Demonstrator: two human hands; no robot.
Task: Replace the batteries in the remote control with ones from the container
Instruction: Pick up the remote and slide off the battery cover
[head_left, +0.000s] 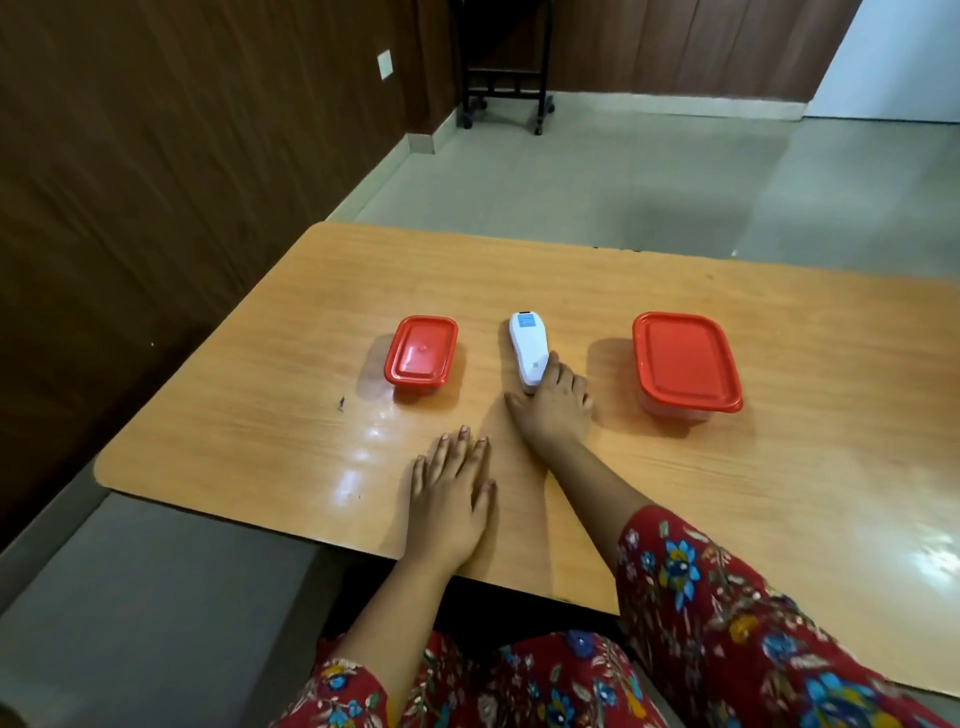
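A white remote control (525, 348) lies back side up in the middle of the wooden table (779, 467). My right hand (556, 402) covers its near end, thumb on the left side and fingers along the right, gripping it against the tabletop. My left hand (451, 499) rests flat on the table near the front edge, fingers straight, holding nothing. A small container with a red lid (422, 358) stands left of the remote. A larger container with a red lid (685, 364) stands to its right. Both lids are closed, so their contents are hidden.
A dark wood-panelled wall runs along the left side. Beyond the table's far edge is a tiled floor, with a dark wheeled stand (506, 62) at the back. The table's front edge sits close to my lap.
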